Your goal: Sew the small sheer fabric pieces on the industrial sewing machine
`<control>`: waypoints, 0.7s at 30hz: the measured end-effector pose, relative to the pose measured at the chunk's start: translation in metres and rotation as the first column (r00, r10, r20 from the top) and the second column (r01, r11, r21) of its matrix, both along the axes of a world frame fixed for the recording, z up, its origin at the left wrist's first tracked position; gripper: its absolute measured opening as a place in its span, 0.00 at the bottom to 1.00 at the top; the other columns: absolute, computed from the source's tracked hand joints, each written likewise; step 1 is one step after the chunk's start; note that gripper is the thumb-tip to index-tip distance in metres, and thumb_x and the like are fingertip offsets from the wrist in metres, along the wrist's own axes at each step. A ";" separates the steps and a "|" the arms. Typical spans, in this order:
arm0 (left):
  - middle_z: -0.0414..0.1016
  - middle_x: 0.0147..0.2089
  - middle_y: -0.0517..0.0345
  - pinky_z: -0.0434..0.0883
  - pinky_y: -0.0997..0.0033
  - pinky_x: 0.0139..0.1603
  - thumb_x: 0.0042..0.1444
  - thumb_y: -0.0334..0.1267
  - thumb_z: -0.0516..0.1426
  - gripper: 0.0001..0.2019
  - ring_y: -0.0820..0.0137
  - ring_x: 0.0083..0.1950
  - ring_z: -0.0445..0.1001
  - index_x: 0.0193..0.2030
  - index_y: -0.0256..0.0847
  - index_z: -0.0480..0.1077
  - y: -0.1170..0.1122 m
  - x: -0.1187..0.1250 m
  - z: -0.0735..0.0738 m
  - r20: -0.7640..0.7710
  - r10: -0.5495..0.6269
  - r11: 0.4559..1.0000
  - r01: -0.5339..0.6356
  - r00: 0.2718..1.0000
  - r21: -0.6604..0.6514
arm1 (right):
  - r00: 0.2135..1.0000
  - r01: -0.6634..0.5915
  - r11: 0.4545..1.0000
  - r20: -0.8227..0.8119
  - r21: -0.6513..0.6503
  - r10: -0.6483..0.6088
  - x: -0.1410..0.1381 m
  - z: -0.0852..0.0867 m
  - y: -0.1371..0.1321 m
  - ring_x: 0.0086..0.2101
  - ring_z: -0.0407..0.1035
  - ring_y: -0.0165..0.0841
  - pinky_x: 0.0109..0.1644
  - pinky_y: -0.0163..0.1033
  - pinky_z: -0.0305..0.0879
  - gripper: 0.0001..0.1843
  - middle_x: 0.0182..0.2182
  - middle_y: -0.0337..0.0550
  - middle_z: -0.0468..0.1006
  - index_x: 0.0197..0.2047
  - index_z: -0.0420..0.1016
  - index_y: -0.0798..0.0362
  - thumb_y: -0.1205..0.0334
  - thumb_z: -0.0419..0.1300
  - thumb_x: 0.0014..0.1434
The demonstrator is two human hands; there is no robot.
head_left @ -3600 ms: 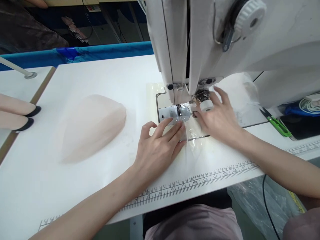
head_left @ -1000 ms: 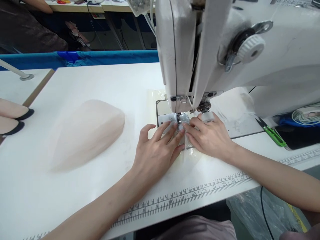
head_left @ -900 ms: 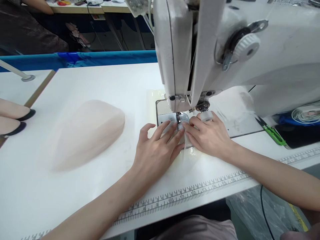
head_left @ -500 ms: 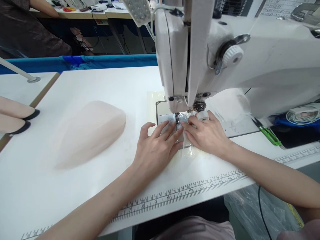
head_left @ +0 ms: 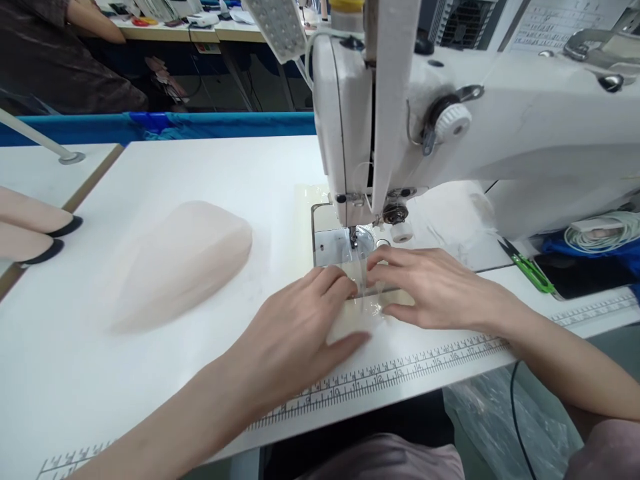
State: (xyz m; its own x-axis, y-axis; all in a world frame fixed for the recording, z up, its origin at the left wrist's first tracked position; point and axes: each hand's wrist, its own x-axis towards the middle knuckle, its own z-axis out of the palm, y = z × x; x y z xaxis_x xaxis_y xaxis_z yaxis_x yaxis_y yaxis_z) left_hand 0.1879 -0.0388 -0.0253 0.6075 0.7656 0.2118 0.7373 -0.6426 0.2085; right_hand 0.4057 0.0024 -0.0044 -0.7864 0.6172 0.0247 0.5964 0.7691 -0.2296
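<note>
So the thin see-through fabric piece (head_left: 361,301) is laid flat on the white counter (head_left: 210,167), just on the near side of the needle (head_left: 354,237) of the sewing machine (head_left: 500,133), and it's pinned down from both sides. The left hand (head_left: 300,327) is set on its left edge with fingers (head_left: 340,283) bent, tips pressed onto it, thumb stretched out apart. The right hand (head_left: 440,290) is spread loose over its right edge, nothing gripped. A pale pink mesh pile (head_left: 185,260) is left well off to the left, and green snips (head_left: 530,272) are parked off to the right.
</note>
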 end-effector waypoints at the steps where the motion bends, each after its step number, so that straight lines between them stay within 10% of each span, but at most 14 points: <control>1: 0.74 0.45 0.50 0.72 0.64 0.32 0.54 0.40 0.60 0.14 0.60 0.42 0.72 0.45 0.38 0.68 -0.005 0.000 0.003 -0.032 -0.020 0.999 0.018 0.999 -0.050 | 1.000 -0.002 0.999 0.008 -0.052 0.003 0.000 0.001 0.000 0.36 0.71 0.31 0.31 0.36 0.58 0.09 0.50 0.42 0.73 0.45 0.74 0.51 0.65 0.58 0.61; 9: 0.68 0.28 0.55 0.65 0.69 0.25 0.52 0.19 0.44 0.14 0.65 0.31 0.67 0.29 0.39 0.65 0.011 0.010 -0.013 -0.103 0.059 0.996 -0.051 0.993 0.078 | 0.973 0.145 0.965 -0.145 -0.218 -0.179 -0.004 -0.005 0.005 0.27 0.65 0.27 0.29 0.34 0.53 0.09 0.29 0.35 0.74 0.36 0.68 0.52 0.65 0.50 0.67; 14: 0.66 0.25 0.60 0.63 0.72 0.25 0.57 0.25 0.43 0.13 0.71 0.26 0.66 0.28 0.40 0.63 0.029 0.010 0.000 0.145 0.149 0.965 -0.112 0.978 -0.235 | 0.981 0.091 0.982 -0.153 -0.164 -0.117 -0.004 -0.010 0.007 0.33 0.68 0.32 0.31 0.35 0.57 0.09 0.36 0.41 0.76 0.42 0.72 0.55 0.60 0.61 0.59; 21: 0.71 0.38 0.56 0.70 0.71 0.26 0.58 0.48 0.55 0.14 0.73 0.25 0.71 0.40 0.40 0.75 0.048 -0.001 0.007 0.155 0.094 0.927 -0.030 0.983 -0.374 | 0.905 0.254 0.965 -0.369 0.068 -0.212 -0.003 -0.022 0.013 0.28 0.67 0.28 0.28 0.33 0.54 0.12 0.34 0.41 0.78 0.40 0.78 0.54 0.64 0.52 0.66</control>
State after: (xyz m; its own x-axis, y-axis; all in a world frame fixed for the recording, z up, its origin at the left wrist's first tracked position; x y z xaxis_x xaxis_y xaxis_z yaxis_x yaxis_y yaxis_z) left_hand 0.1873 0.0094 -0.0181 0.5365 0.8439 0.0019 0.7070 -0.4507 0.5451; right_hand 0.4026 0.0158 -0.0268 -0.5465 0.7585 0.3548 0.6565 0.6511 -0.3808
